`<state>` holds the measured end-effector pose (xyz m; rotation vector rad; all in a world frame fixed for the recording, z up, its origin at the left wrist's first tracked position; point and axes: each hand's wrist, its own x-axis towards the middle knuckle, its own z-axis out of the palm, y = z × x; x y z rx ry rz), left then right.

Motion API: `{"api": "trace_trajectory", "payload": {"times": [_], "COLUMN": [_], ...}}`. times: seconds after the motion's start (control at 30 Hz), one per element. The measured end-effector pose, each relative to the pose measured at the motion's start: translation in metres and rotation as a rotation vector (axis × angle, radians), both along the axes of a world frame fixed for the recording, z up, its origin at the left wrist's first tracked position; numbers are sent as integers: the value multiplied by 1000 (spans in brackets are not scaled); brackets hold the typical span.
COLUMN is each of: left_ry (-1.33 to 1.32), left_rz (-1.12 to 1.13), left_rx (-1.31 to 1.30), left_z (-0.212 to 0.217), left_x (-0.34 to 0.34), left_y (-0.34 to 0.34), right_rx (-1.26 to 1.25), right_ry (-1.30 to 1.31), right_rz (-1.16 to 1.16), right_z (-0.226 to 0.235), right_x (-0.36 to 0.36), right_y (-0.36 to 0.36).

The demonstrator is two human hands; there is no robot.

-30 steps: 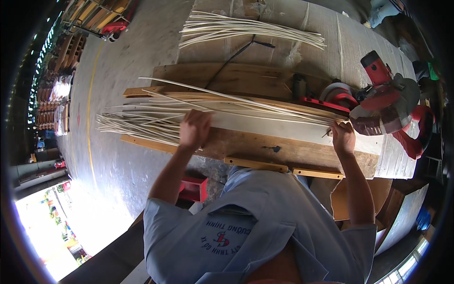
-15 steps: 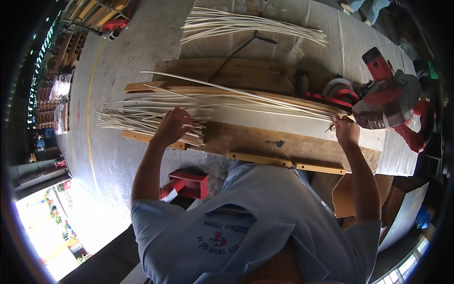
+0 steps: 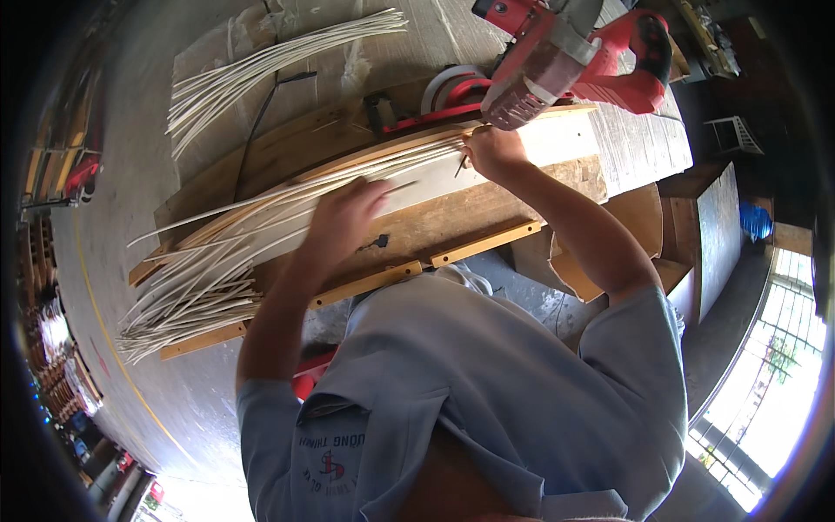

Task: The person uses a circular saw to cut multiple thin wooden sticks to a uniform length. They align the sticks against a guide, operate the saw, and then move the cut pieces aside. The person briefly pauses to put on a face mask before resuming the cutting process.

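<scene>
Pale thin cane strips [image 3: 261,239] lie bundled lengthwise, ends splayed, under both hands.

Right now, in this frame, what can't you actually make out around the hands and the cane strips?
- Left hand, head view: motion-blurred, so its grip on the cane strips is unclear.
- Right hand: fingertips hidden under the red saw; the blade is not visible.
- Saw's top: cut off by the picture's edge.
- Bench front: partly hidden by the person's shirt.

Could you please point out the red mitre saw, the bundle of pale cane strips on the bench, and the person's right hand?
red mitre saw [image 3: 557,48]: head view, on its grey motor housing.
bundle of pale cane strips [image 3: 209,270]: head view, mid-bundle.
right hand [image 3: 494,152]: head view, back of hand.
</scene>
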<state>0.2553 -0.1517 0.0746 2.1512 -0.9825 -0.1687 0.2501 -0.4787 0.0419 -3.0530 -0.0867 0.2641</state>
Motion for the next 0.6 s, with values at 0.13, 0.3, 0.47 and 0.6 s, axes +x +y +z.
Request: {"api": "trace_trajectory", "payload": {"times": [0.13,0.3,0.47,0.6], "left_ry": [-100,-307,-459,-550], "left_rz": [-102,-23,27,9], "left_rx": [66,148,143,139], "left_z": [-19,-57,-65,-66], "left_x": [3,-3,-2,-5], "left_y": [-70,-30,-11,-20], "right_rx": [-15,24,3,37], "right_ry": [-26,-89,-65,-56], "right_rz": [-5,10,-17,-105], "right_z": [-4,-11,-12,-5], "right_x": [-3,-4,-6,-10], "right_y": [-3,-4,-4,3]}}
